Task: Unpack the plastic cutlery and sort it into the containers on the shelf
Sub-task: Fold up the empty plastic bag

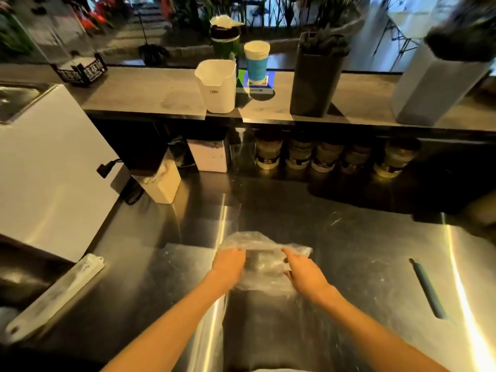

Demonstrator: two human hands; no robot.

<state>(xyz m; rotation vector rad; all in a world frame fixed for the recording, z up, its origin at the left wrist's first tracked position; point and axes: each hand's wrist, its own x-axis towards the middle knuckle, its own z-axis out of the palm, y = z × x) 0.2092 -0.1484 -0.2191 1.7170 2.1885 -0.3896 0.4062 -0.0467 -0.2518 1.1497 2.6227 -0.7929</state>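
Both hands, left hand point(228, 267) and right hand point(304, 272), grip the plastic bag point(264, 253) with curled fingers on the steel surface point(349, 251), near a blue knife point(426, 288), below the shelf point(150, 95) carrying a white container point(217, 87).

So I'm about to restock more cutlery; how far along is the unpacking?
Barely begun. Nothing looks sorted yet: no cutlery shows in the white container on the shelf. In hand: the left hand and right hand both grip the clear plastic bag on the steel counter. Opening and sorting remain.
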